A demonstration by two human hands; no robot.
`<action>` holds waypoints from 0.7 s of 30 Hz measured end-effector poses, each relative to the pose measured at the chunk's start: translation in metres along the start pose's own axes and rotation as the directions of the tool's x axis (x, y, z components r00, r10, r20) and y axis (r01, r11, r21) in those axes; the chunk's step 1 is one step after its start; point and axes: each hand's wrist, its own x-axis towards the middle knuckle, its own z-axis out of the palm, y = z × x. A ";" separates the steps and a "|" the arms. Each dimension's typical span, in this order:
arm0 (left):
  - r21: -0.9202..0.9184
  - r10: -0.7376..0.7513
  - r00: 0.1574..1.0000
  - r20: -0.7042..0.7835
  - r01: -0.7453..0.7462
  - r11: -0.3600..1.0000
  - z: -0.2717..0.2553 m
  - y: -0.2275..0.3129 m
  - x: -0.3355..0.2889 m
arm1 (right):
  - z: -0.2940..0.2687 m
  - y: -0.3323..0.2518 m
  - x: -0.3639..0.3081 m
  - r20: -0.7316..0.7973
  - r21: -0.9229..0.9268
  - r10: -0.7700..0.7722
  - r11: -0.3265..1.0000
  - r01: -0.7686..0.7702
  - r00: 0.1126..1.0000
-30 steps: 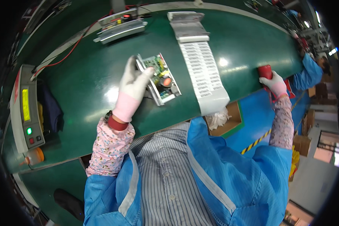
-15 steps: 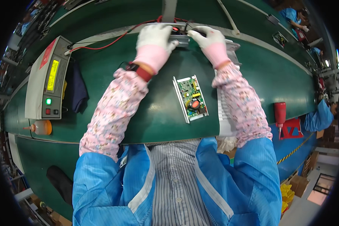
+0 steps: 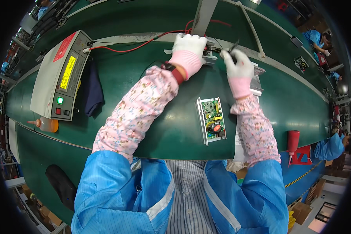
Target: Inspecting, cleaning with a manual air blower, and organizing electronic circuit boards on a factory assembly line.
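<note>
My left hand (image 3: 189, 54), in a white glove with a pink cuff, is closed round the left part of a metal-framed circuit board unit (image 3: 210, 59) at the far edge of the bench. Its fingers cover much of that unit. To the right, my gloved right hand (image 3: 238, 67) pinches a small black lead end (image 3: 234, 46), raised just apart from the unit; its exact kind is unclear. A second circuit board (image 3: 213, 120), green in a silver metal frame, lies nearer me between my forearms, untouched.
A tester box (image 3: 58, 76) with a lit yellow display stands left, its red wire (image 3: 138, 50) running to the post (image 3: 203, 17). Beside it lie dark cloth (image 3: 93, 89) and an orange-based bottle (image 3: 47, 124). Metal parts (image 3: 256, 82) and a red bottle (image 3: 293, 141) are right.
The whole view has shifted, so the bench things appear further right and lower. My right hand has drawn a little away from the unit with the black lead end. My left hand stays on the unit.
</note>
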 end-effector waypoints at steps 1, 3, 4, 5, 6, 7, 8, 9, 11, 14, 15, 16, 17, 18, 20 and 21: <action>-0.010 -0.075 0.996 0.058 0.075 0.997 -0.014 0.000 -0.002 | -0.009 0.000 -0.011 0.116 0.025 0.091 0.995 -0.094 0.989; -0.009 -0.148 0.983 0.113 0.150 0.989 -0.031 -0.015 -0.006 | -0.021 -0.002 -0.033 0.230 0.044 0.173 0.981 -0.188 0.958; -0.037 -0.253 0.966 -0.049 0.251 0.967 -0.031 -0.029 -0.007 | -0.020 0.000 -0.045 0.262 0.053 0.169 0.981 -0.189 0.950; -0.082 -0.351 0.913 -0.206 0.341 0.936 -0.029 -0.044 -0.006 | -0.019 0.003 -0.053 0.292 0.060 0.166 0.980 -0.192 0.942; -0.091 -0.323 0.901 -0.291 0.310 0.946 -0.024 -0.064 -0.003 | -0.017 0.004 -0.056 0.295 0.065 0.162 0.980 -0.189 0.942; -0.088 -0.297 0.878 -0.375 0.285 0.955 -0.018 -0.087 0.002 | -0.014 0.004 -0.059 0.297 0.102 0.178 0.971 -0.216 0.938; -0.084 -0.298 0.876 -0.378 0.288 0.954 -0.008 -0.107 0.012 | -0.014 0.005 -0.060 0.293 0.128 0.200 0.961 -0.246 0.935; 0.045 -0.265 0.903 -0.339 0.297 0.954 0.002 -0.126 0.022 | -0.013 0.005 -0.060 0.290 0.155 0.222 0.949 -0.274 0.931; 0.173 -0.233 0.927 -0.294 0.292 0.941 0.024 -0.151 0.033 | -0.010 0.007 -0.060 0.284 0.181 0.247 0.935 -0.305 0.926; 0.236 -0.191 0.942 -0.277 0.259 0.936 0.049 -0.172 0.032 | -0.007 0.007 -0.060 0.292 0.203 0.204 0.941 -0.269 0.934; 0.256 -0.178 0.946 -0.269 0.249 0.934 0.054 -0.175 0.031 | -0.008 0.007 -0.060 0.296 0.209 0.190 0.943 -0.257 0.936; 0.269 -0.117 0.938 -0.325 0.210 0.940 0.052 -0.169 0.030 | -0.010 0.008 -0.062 0.299 0.205 0.197 0.942 -0.264 0.934; 0.287 -0.056 0.924 -0.378 0.174 0.942 0.045 -0.160 0.026 | -0.011 0.007 -0.063 0.299 0.197 0.203 0.943 -0.268 0.933; 0.283 -0.052 0.927 -0.371 0.166 0.945 0.032 -0.139 0.025 | -0.012 0.007 -0.062 0.295 0.186 0.213 0.943 -0.275 0.932; 0.028 0.070 0.955 -0.288 -0.064 0.998 0.003 -0.089 0.011 | -0.015 0.007 -0.061 0.288 0.167 0.227 0.945 -0.282 0.930; -0.249 0.113 0.982 -0.152 -0.149 0.957 -0.010 -0.068 -0.010 | -0.014 0.007 -0.062 0.290 0.168 0.229 0.944 -0.285 0.929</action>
